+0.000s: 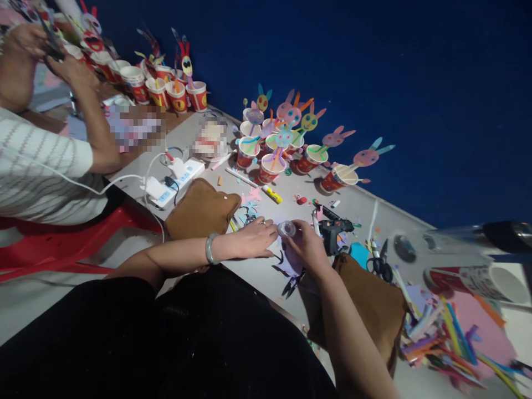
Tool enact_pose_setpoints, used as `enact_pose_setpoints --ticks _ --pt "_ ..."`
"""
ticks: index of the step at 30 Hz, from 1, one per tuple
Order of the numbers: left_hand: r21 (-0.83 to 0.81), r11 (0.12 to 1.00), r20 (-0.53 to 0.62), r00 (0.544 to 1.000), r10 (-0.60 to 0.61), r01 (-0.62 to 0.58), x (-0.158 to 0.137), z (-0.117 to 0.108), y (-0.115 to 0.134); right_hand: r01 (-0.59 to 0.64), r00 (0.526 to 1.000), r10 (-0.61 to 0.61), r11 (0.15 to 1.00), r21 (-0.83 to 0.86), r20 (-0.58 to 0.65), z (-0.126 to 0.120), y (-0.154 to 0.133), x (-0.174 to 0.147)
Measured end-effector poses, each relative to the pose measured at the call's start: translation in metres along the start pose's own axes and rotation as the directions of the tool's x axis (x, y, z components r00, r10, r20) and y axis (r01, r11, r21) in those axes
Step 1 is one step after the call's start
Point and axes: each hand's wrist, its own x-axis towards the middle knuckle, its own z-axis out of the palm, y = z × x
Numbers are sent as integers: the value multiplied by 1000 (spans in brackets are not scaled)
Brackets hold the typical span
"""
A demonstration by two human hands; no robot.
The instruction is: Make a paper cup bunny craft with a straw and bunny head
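Note:
A small clear roll (286, 228), which looks like transparent tape, is in my right hand (306, 244), with the fingers closed around its side. My left hand (254, 238), wearing a ring and a bracelet (211, 249), reaches over from the left. Its fingers are stretched out and slightly apart, with the tips close beside the roll; whether they touch it I cannot tell. Purple paper (292, 262) lies under my right hand, with dark pointed pieces (290, 287) near it. Just beyond my right wrist is a black device (333, 233), partly covered by clutter.
Paper cups with paper animal faces (272, 169) line the wall side. A yellow glue stick (272, 194), power strip (182, 182), brown cushions (201, 210), scissors (380, 265) and colourful paper strips (440, 338) surround me. Another person's hands (62, 61) hold scissors at the upper left.

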Motion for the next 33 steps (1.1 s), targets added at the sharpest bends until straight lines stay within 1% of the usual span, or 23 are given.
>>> enact_pose_setpoints --ticks 4,6,7,8,10,11,12,13,14,16,20,22,24,26,29,33 --pt "19 1000 3 1000 -17 17 1 -1 -5 -53 996 64 986 159 -62 -5 6 -2" --pt "21 1000 13 1000 -15 15 0 3 -7 -59 983 104 959 279 -151 -9 5 -2" --pt "19 1000 12 1000 -13 13 0 5 -8 -58 966 141 935 351 -215 -11 4 -2" --pt "16 1000 6 1000 -12 12 0 8 -9 -52 940 188 904 424 -285 -14 2 -2" --pt "5 1000 -10 1000 -14 14 0 13 -10 -25 865 297 830 557 -404 -18 -3 -3" --pt "-4 1000 -18 1000 -15 14 0 15 -11 -12 832 345 794 608 -434 -19 -6 -3" --pt "-13 1000 -26 1000 -16 16 1 17 -12 -4 810 380 765 644 -447 -20 -8 -3" --pt "-22 1000 -33 999 -17 16 2 19 -13 -3 801 400 746 666 -445 -20 -9 -3" --pt "-30 999 -40 999 -15 14 2 20 -14 -10 805 407 737 675 -433 -20 -10 -3" --pt "-45 999 -53 999 -11 9 4 23 -16 -40 831 392 750 661 -394 -17 -10 -2" --pt "-90 996 -80 996 -29 22 7 25 -20 -122 907 319 823 555 -274 -7 -8 -1" --pt "-110 993 -79 996 -50 41 8 26 -21 -138 948 255 869 476 -191 -2 -8 -1" --pt "-124 990 -67 995 -72 63 9 26 -22 -133 974 193 911 389 -117 3 -7 -1" --pt "-144 986 -54 994 -96 88 10 25 -23 -120 986 150 944 306 -74 8 -6 -2" --pt "-186 973 -33 989 -145 137 11 23 -24 -105 991 119 969 223 -53 11 -3 -2" --pt "-243 951 -19 979 -201 190 12 20 -25 -85 994 98 972 217 -52 13 -1 -2"
